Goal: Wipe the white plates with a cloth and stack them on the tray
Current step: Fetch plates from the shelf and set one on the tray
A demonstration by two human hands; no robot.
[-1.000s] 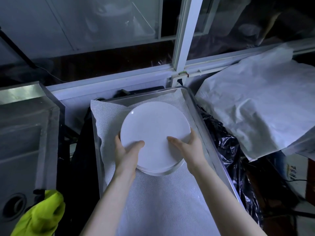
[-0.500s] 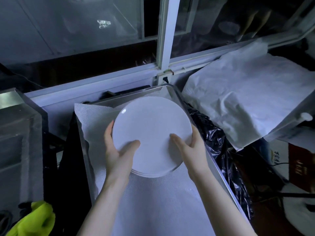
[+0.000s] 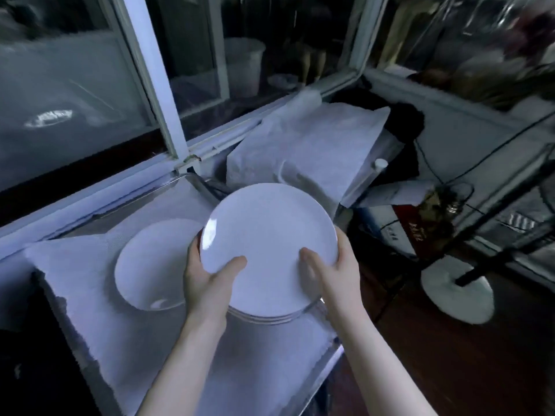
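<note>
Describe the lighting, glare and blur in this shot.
Head view: dim, bluish light; bright glare on the left rim of the held plates; a small glint on the single plate beside them; motion blur smears the upper right corner; the window glass carries reflections.

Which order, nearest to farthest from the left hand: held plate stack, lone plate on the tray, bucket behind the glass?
1. Held plate stack, gripped by the left hand.
2. Lone plate, just left, on the tray.
3. Bucket, far back behind the glass.

glossy smooth plates, woven cloth liner, metal tray.
</note>
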